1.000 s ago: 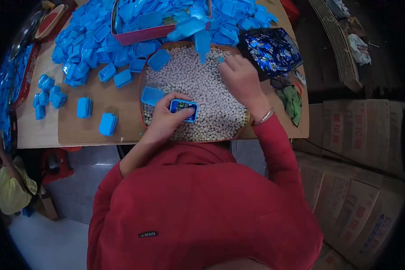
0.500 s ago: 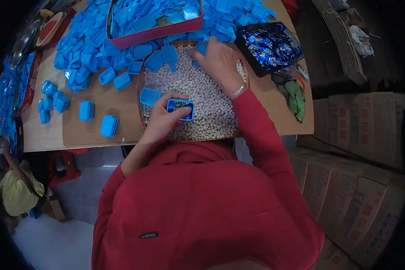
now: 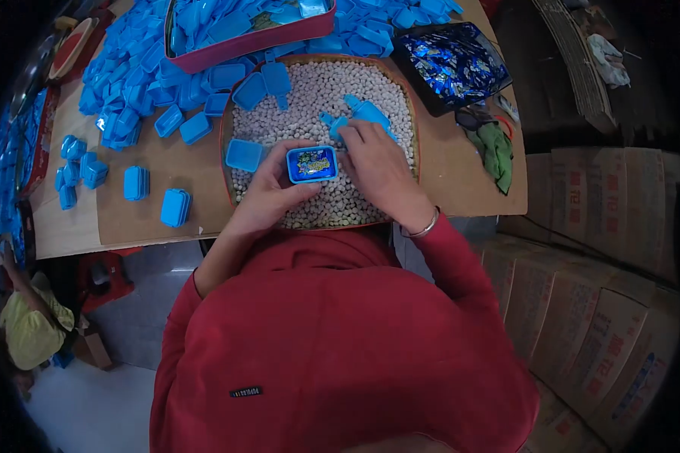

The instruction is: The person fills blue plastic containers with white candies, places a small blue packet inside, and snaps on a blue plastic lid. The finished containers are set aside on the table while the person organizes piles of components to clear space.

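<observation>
My left hand [image 3: 268, 192] is closed round a small blue plastic box [image 3: 290, 171], with fingers and thumb at its sides. Inside the box lies a shiny blue printed packet [image 3: 313, 164], face up. Just right of it, my right hand [image 3: 378, 166] has its fingers curled over an open blue plastic box [image 3: 372, 114], partly hidden under them. Both hands are above a shallow tray [image 3: 418, 143] full of small pale round beads [image 3: 310, 94]. An open blue box [image 3: 244, 155] lies on the beads by my left hand, and another open box [image 3: 275, 76] rests farther back.
A large heap of blue boxes [image 3: 143, 79] covers the back left, with a red-sided bin [image 3: 257, 45] of more on it. A black tray [image 3: 465, 72] of shiny packets stands right. Closed boxes [image 3: 175, 208] sit at left. A green cloth [image 3: 493, 162] lies right. Cartons [image 3: 582, 325] are stacked beside the table.
My right hand has come back from the heap's edge toward my left hand, bringing an open blue box. My left thumb has moved off the packet, which now shows its printed face.
</observation>
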Motion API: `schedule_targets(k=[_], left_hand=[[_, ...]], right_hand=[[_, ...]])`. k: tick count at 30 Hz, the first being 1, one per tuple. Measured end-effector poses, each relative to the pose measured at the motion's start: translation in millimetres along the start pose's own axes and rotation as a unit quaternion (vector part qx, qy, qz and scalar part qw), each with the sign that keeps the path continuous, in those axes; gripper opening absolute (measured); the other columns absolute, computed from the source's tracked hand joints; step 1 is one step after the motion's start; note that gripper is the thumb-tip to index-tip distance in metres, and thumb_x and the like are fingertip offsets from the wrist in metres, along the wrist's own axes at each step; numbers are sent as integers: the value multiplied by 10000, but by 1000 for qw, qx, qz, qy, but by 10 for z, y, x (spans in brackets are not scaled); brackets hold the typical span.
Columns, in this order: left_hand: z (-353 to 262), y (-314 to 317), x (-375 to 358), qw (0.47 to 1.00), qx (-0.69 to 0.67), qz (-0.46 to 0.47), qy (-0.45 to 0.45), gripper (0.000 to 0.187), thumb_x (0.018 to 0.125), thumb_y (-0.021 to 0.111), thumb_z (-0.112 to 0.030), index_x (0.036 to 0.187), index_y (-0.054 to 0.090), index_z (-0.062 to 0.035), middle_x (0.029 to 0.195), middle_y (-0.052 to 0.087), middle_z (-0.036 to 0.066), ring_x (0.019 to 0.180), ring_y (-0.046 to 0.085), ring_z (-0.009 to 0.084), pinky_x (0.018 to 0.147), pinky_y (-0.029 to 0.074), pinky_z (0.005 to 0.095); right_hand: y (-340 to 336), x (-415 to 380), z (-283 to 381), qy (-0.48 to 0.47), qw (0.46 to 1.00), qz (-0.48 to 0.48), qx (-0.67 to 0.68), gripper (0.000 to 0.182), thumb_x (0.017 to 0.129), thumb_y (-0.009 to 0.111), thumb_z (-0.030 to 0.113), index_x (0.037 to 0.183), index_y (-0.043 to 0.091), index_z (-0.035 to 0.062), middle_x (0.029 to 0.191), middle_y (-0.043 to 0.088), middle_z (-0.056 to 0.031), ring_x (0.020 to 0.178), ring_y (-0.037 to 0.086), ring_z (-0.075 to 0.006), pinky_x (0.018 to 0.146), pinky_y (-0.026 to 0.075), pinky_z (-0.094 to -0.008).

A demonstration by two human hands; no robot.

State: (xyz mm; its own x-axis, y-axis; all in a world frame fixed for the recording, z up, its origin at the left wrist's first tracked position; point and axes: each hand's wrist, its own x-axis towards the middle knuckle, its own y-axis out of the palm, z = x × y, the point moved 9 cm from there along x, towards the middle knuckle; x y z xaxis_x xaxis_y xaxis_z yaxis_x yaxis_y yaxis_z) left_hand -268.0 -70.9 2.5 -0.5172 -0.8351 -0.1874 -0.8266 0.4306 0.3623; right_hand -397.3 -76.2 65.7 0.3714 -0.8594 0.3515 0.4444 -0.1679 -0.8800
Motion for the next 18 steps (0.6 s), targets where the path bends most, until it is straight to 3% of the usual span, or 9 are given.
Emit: schedule_targets(k=[4, 7, 10, 11, 14, 18], left_hand=[[-36, 30, 0, 999, -1, 2, 33, 555, 792, 699, 34, 1291, 469, -41, 1191, 576, 47, 1077, 573, 137, 905, 487, 285], [2, 77, -5, 999, -5, 36, 38, 544, 792, 693, 59, 1282, 481, -43, 1143, 588, 39, 1052, 579, 126, 901, 494, 289], [-8, 70, -12, 999, -18, 26, 30, 559, 780, 709, 52, 1284, 486, -39, 1131, 595, 41, 1050, 581, 131, 895, 497, 293], [0, 70, -20, 999, -19, 23, 23, 553, 780, 713, 46, 1279, 492, -38, 1129, 594, 40, 1046, 580, 130, 891, 496, 289], [-1, 73, -27, 999, 16, 26, 19, 528, 780, 724, 27, 1260, 512, -35, 1121, 593, 35, 1032, 579, 125, 877, 492, 281], [-77, 67, -38, 996, 74, 17, 54, 481, 784, 733, 4, 1224, 543, -32, 1100, 595, 26, 1001, 581, 115, 863, 486, 277]], right_hand=[[99, 0, -328, 58, 996, 16, 64, 248, 746, 680, 81, 952, 545, 48, 960, 553, -151, 909, 540, -360, 764, 464, -444], [20, 29, -402, 75, 993, 19, 93, 243, 739, 704, 96, 942, 581, 42, 965, 579, -150, 928, 563, -346, 774, 475, -427], [-296, 46, -306, 101, 957, -2, 273, 281, 707, 725, 29, 969, 624, 24, 996, 627, -142, 924, 607, -323, 778, 494, -379], [-376, 43, -135, 73, 946, 20, 316, 320, 704, 736, 30, 1011, 646, 36, 1065, 642, -129, 946, 618, -306, 810, 501, -359], [-414, 20, 340, -86, 964, 36, 249, 309, 704, 735, 24, 999, 645, 39, 1062, 646, -107, 939, 616, -300, 805, 505, -364], [-373, 9, 392, -96, 967, 37, 232, 321, 701, 736, 34, 1007, 643, 48, 1094, 638, -90, 965, 610, -295, 808, 504, -379]])
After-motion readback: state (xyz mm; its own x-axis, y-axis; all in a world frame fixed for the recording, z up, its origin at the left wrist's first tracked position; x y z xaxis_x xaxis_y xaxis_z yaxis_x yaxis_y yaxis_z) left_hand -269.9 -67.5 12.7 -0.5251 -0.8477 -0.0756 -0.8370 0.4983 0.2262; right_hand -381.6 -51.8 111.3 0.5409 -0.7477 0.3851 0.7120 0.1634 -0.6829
